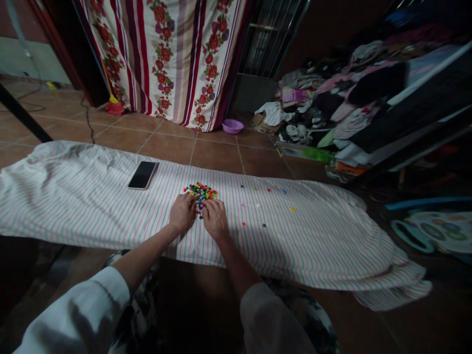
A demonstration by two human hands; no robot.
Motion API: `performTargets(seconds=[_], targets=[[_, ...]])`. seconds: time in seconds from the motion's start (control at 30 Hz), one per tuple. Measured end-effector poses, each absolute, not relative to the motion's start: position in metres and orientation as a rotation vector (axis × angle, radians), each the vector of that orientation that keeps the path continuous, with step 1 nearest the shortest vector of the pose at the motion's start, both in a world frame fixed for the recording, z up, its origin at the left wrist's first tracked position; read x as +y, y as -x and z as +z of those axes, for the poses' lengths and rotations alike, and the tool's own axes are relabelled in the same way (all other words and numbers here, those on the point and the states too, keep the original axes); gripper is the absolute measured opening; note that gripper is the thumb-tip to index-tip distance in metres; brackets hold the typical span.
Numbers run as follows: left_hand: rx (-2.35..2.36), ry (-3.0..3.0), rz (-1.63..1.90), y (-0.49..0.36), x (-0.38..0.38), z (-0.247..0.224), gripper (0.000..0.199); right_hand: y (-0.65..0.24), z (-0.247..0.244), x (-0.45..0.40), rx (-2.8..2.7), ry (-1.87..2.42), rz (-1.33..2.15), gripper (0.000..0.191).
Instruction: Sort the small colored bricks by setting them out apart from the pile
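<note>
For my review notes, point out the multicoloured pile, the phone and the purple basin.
Multicoloured pile (201, 191): head view, on pieces near its middle.
Phone (143, 175): head view, on the middle of its dark screen.
Purple basin (233, 127): head view, near its visible middle.

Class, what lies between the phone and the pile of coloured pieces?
Only bare striped cloth lies between the phone and the pile, as the head view shows.
</note>
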State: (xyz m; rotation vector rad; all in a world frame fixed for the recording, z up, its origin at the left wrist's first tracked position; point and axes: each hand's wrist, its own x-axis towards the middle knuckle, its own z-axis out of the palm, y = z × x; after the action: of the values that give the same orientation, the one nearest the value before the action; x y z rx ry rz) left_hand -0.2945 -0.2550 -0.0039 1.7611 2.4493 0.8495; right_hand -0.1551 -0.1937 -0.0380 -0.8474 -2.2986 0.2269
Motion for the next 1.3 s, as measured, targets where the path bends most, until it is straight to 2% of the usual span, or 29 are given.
performTargets(seconds=[0.3, 0.43, 0.5, 0.7, 0.87, 1.13, 1.3], targets=[[2.361, -2.063, 0.811, 0.291, -0.286, -0.012, 0.029, 0.156, -0.04, -0.192, -2.249, 0.893, 0.251, 0.03], [2.607, -1.947, 0.735, 0.295, -0.306, -0.032, 0.059, 0.157, -0.041, -0.191, -2.205, 0.909, 0.293, 0.03], [2.628, -1.944, 0.661, 0.296, -0.308, -0.039, 0.066, 0.158, -0.042, -0.191, -2.217, 0.898, 0.291, 0.031], [2.597, -1.912, 0.575, 0.302, -0.292, -0.038, 0.057, 0.156, -0.039, -0.193, -2.261, 0.896, 0.24, 0.026], [2.542, -1.971, 0.663, 0.302, -0.295, -0.036, 0.051, 0.155, -0.034, -0.195, -2.293, 0.87, 0.258, 0.019], [2.579, -1.97, 0.717, 0.292, -0.302, -0.046, 0.076, 0.156, -0.032, -0.198, -2.281, 0.884, 0.291, 0.016], [2.649, -1.924, 0.666, 0.289, -0.3, -0.047, 0.076, 0.156, -0.031, -0.197, -2.306, 0.872, 0.282, 0.017]])
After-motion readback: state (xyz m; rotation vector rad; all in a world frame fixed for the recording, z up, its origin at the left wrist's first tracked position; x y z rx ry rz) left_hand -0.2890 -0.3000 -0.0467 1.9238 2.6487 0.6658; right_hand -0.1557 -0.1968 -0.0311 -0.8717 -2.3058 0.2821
